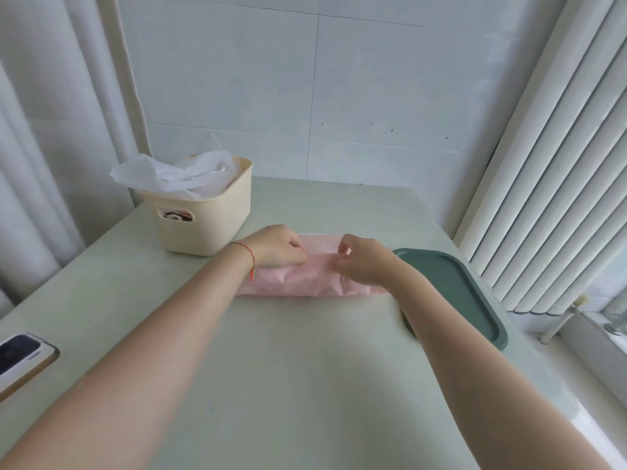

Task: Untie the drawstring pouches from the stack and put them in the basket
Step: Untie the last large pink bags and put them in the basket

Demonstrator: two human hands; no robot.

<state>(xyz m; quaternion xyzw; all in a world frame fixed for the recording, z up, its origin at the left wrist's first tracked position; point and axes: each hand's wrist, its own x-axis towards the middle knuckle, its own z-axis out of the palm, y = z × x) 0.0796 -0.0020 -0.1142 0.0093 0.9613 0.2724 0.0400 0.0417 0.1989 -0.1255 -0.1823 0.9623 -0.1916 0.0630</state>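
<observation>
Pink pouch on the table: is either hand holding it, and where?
Both: the left hand and right hand pinch the thin pink fabric pouch near its upper middle.

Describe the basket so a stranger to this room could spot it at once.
Start at the pale green table and go to its far left corner, near the curtain. The basket stands there, a cream plastic tub with a handle slot. White translucent pouches spill over its rim; the green tray on the right is flat.
</observation>
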